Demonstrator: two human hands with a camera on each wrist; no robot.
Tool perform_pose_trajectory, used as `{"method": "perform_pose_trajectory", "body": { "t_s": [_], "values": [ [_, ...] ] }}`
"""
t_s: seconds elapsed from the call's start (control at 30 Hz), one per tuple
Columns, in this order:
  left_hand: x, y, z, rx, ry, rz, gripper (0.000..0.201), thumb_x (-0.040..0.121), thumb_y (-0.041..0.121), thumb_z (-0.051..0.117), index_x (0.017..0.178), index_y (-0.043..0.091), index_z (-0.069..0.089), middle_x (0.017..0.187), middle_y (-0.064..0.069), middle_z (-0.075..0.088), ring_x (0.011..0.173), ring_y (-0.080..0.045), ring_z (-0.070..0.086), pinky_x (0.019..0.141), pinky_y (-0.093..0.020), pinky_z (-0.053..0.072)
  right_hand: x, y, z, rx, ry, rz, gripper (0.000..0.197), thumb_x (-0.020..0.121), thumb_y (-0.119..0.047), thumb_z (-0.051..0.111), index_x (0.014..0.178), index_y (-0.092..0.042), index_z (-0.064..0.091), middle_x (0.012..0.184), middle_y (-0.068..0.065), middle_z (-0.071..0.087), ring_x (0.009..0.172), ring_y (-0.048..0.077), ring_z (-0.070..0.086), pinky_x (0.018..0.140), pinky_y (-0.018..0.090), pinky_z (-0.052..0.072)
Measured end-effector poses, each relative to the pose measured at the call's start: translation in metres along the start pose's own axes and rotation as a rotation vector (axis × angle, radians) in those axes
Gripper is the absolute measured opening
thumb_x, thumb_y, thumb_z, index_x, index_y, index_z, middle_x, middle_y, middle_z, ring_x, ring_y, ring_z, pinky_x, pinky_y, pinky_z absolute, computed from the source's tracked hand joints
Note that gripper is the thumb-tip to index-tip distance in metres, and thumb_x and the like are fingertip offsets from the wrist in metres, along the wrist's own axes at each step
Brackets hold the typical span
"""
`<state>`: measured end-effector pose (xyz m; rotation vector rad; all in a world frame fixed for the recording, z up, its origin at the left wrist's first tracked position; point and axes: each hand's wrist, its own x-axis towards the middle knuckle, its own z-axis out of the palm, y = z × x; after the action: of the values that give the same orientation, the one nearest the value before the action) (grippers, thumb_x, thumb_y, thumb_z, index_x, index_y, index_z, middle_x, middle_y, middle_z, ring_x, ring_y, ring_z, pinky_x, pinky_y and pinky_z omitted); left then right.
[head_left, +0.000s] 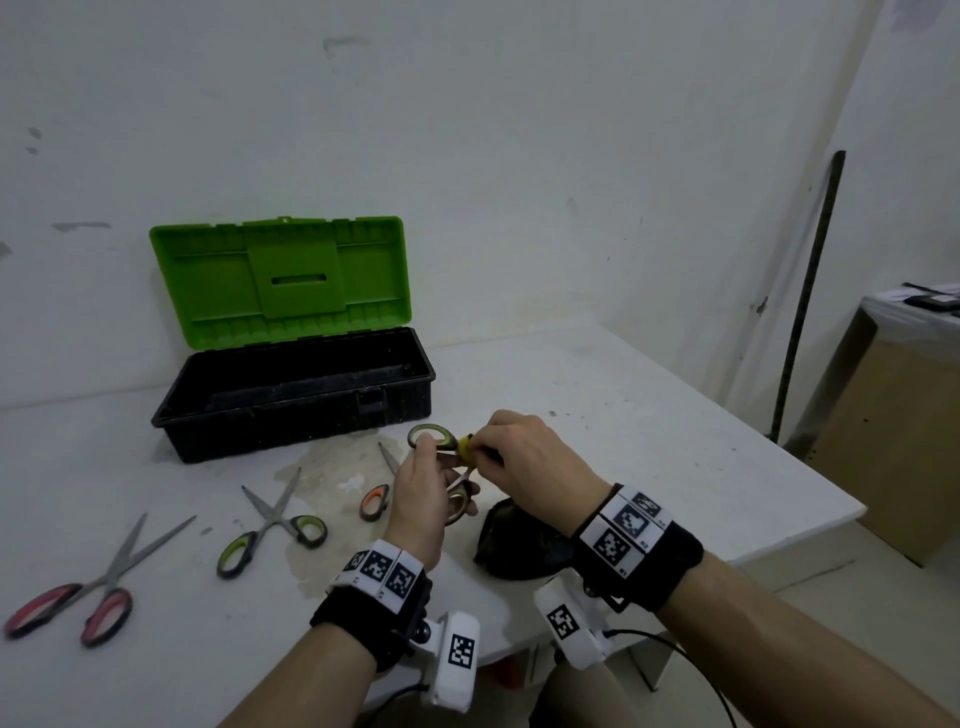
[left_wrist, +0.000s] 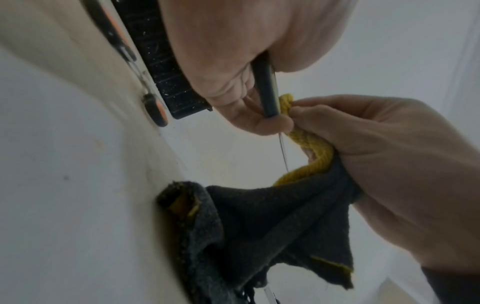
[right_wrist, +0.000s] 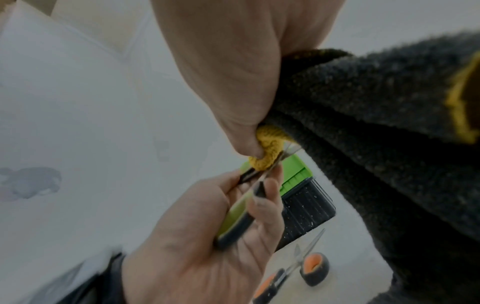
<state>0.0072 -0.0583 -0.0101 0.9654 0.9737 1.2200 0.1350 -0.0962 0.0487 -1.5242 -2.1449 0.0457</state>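
Note:
My left hand (head_left: 422, 470) grips a pair of green-handled scissors (head_left: 434, 435) just above the table, in front of the toolbox. My right hand (head_left: 501, 439) pinches the yellow knitted edge (head_left: 466, 448) of a dark grey cloth (head_left: 514, 540) against the scissors. In the right wrist view the blades (right_wrist: 279, 162) lie along the yellow edge (right_wrist: 267, 150), fingers curled round the green handle (right_wrist: 236, 220). From the left wrist the cloth (left_wrist: 272, 226) hangs from the right hand (left_wrist: 389, 154) down to the table.
An open black toolbox (head_left: 291, 410) with its green lid (head_left: 280, 280) raised stands behind the hands. Orange-handled scissors (head_left: 376, 501), green-handled scissors (head_left: 270, 525) and red-handled scissors (head_left: 98, 587) lie to the left. The table's edge (head_left: 810, 514) and a cardboard box (head_left: 893, 431) are on the right.

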Motion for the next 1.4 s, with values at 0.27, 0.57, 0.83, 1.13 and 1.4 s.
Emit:
{"method": "perform_pose_trajectory", "body": {
  "t_s": [0.27,0.57,0.83,1.13,1.4],
  "values": [
    [0.001,0.003,-0.002,0.037,0.013,0.024,0.05,0.106,0.037,0.032,0.097,0.002,0.067,0.082,-0.017,0.072,0.065,-0.026,0.066,0.044,-0.031,0.047,-0.009,-0.002,0.013,0.046,-0.037,-0.053,0.018,0.094,-0.018,0.057,0.097,-0.014,0.074,0.091,0.004,0.063,0.079,0.022,0.062,0.073,0.038,0.051],
    [0.002,0.005,-0.004,0.063,0.023,0.03,0.051,0.107,0.038,0.031,0.097,0.003,0.066,0.076,-0.013,0.069,0.059,-0.024,0.062,0.042,-0.029,0.046,-0.005,0.01,0.005,0.028,-0.064,-0.078,0.018,0.095,-0.021,0.059,0.103,-0.017,0.075,0.094,0.002,0.059,0.077,0.023,0.061,0.071,0.039,0.052],
    [0.0,0.003,-0.001,0.084,-0.012,0.034,0.05,0.107,0.038,0.032,0.095,0.006,0.067,0.074,-0.013,0.07,0.059,-0.025,0.063,0.044,-0.031,0.046,-0.006,0.004,0.011,0.022,-0.074,-0.15,0.019,0.095,-0.018,0.056,0.102,-0.014,0.073,0.096,0.004,0.057,0.077,0.025,0.06,0.071,0.039,0.051],
    [0.003,0.002,-0.003,0.08,-0.024,0.023,0.051,0.107,0.039,0.03,0.099,0.004,0.067,0.08,-0.016,0.071,0.062,-0.026,0.063,0.045,-0.031,0.047,-0.007,0.009,0.01,0.045,-0.051,-0.185,0.017,0.095,-0.018,0.058,0.101,-0.015,0.074,0.097,0.004,0.058,0.076,0.023,0.06,0.069,0.034,0.05],
    [0.01,0.006,-0.012,0.016,0.055,0.002,0.046,0.105,0.034,0.036,0.091,0.002,0.065,0.076,-0.013,0.064,0.052,-0.024,0.055,0.04,-0.027,0.041,0.0,0.056,0.0,0.014,0.075,0.02,0.02,0.098,-0.026,0.057,0.099,-0.017,0.075,0.096,0.0,0.057,0.079,0.019,0.06,0.075,0.035,0.05]
  ]
}}
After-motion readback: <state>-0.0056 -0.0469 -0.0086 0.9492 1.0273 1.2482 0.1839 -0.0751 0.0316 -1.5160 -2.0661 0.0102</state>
